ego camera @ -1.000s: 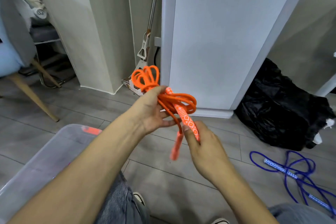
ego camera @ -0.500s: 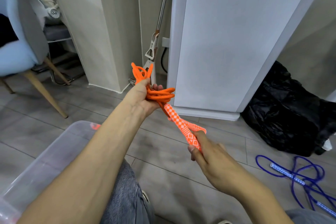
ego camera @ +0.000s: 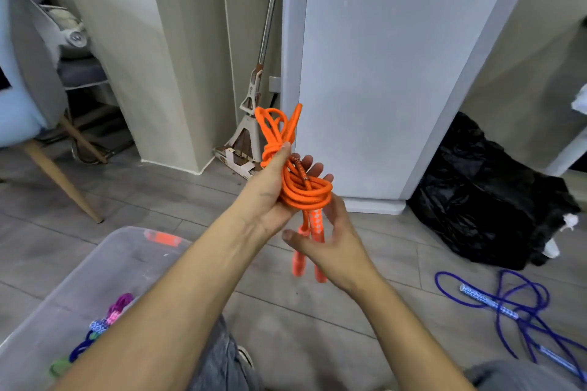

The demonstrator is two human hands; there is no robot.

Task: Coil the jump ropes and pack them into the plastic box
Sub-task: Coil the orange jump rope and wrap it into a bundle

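Orange jump rope (ego camera: 301,190) gripped by both hands (left (ego camera: 270,197) above, right (ego camera: 330,244) on handles).

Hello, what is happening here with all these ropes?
A person is bundling an orange jump rope. The left hand grips the coiled cord, and the right hand holds its two handles together below. A clear plastic box at the lower left already contains some ropes. A blue jump rope lies loose on the floor.

An orange jump rope (ego camera: 300,190) is held coiled above the floor; a blue jump rope (ego camera: 514,317) lies loose beside the clear plastic box (ego camera: 104,263).
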